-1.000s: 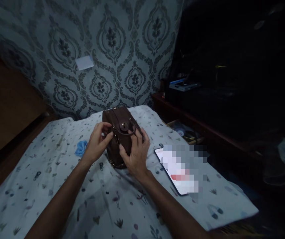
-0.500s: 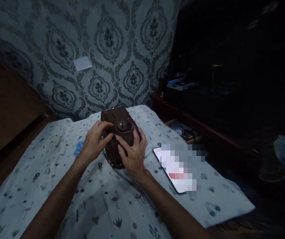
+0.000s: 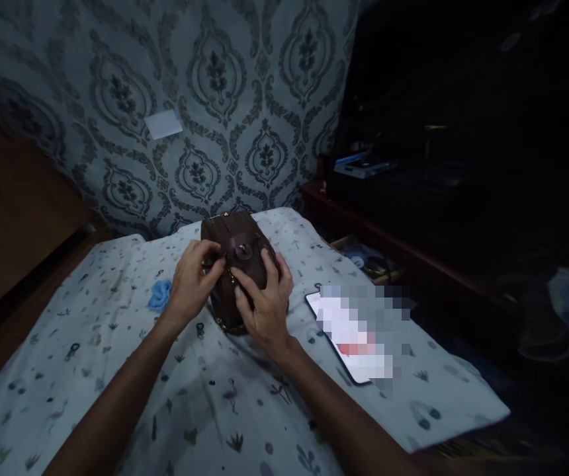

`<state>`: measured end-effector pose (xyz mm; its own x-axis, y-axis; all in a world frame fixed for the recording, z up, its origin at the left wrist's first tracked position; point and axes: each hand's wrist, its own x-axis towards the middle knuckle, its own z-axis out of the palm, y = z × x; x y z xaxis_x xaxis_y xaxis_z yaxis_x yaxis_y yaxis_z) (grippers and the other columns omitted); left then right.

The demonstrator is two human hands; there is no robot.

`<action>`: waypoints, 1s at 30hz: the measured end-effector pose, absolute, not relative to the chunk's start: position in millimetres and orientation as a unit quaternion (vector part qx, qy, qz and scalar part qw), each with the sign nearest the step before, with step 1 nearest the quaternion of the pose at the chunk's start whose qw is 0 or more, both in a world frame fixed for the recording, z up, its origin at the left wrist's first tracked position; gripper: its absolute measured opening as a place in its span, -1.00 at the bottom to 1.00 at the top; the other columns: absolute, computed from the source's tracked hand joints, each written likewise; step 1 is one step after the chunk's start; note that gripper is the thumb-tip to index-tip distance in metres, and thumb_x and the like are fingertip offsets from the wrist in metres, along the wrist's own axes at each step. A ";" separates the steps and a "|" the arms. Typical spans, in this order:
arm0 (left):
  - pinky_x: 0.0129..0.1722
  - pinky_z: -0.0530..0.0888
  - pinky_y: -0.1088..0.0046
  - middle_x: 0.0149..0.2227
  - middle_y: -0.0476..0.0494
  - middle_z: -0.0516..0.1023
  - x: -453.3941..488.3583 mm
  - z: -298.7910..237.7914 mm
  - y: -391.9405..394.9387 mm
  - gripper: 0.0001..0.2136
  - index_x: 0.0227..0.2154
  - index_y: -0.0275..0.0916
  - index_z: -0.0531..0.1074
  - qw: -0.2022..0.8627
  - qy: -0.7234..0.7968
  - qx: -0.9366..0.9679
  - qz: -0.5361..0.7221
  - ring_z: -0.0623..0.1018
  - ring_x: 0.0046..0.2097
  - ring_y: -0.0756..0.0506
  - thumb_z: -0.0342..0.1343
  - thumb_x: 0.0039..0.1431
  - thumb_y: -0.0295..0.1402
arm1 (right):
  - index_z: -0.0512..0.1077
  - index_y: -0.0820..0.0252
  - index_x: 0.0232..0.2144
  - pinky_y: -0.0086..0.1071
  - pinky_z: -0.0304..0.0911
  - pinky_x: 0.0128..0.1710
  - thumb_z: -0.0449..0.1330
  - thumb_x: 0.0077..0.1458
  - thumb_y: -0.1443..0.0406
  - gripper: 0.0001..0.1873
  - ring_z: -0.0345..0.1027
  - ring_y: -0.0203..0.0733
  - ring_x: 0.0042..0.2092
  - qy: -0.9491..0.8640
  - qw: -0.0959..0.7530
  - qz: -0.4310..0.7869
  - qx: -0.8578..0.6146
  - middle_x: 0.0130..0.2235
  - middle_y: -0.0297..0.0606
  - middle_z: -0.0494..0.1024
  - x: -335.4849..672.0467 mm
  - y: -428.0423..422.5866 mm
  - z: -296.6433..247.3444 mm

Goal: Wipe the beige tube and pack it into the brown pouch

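Note:
A dark brown handbag (image 3: 229, 301) with gold-coloured metal fittings rests on the patterned bedsheet. A round-ended tab (image 3: 243, 250) with a metal clasp lies on its top. My left hand (image 3: 194, 277) is at the bag's left upper edge, thumb and forefinger pinched close together; whatever lies between them is too small to make out. Across the near right side, my right hand (image 3: 267, 301) grips the bag, fingers bent over its top and thumb and forefinger by a small gold fitting (image 3: 233, 280). Beside my left wrist is a crumpled blue cloth-like thing (image 3: 159, 295).
A lit phone (image 3: 339, 340), partly blurred out, lies right of the bag. Beyond the sheet's (image 3: 190, 396) right edge are an open drawer (image 3: 388, 274) holding small items and a dark red cabinet (image 3: 364, 221). Wooden furniture (image 3: 21, 218) stands at left, and a patterned wall (image 3: 215, 132) behind.
The curved handle that arched between my hands has dropped away from there. My left fingers have drawn closer together, and more of the blue thing shows. My right hand has barely moved.

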<state>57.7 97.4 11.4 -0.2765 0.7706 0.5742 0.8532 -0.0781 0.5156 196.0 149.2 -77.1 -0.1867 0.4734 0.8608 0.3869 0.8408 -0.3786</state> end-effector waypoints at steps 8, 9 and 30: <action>-0.28 0.43 0.38 -0.21 -0.09 0.46 55.0 19.0 92.6 -0.84 -0.20 -0.18 0.47 0.010 -0.685 -0.607 -0.404 0.48 -0.16 -0.10 0.07 0.16 -0.40 | 0.56 -0.08 0.01 0.21 0.11 0.29 0.17 0.23 0.30 -0.67 -0.07 0.20 0.36 -0.775 0.565 0.037 -0.280 0.34 -0.19 0.09 197.5 148.6 -75.2; -0.28 0.43 0.38 -0.21 -0.09 0.46 54.4 19.7 92.7 -0.83 -0.19 -0.18 0.47 0.012 -0.683 -0.609 -0.404 0.48 -0.17 -0.10 0.07 0.17 -0.39 | 0.56 -0.08 0.01 0.20 0.11 0.29 0.16 0.24 0.30 -0.67 -0.07 0.19 0.36 -0.774 0.566 0.038 -0.280 0.33 -0.18 0.09 197.7 148.5 -74.7; -0.25 0.37 0.40 -0.34 -0.09 0.48 59.0 21.5 101.0 -0.85 -0.36 -0.18 0.41 0.174 -0.693 -0.623 -0.319 0.46 -0.26 -0.10 -0.01 0.29 -0.33 | 0.52 -0.19 0.07 0.20 0.11 0.28 0.18 0.24 0.28 -0.61 -0.03 0.22 0.37 -0.772 0.572 0.035 -0.275 0.41 -0.27 0.03 198.7 149.9 -76.7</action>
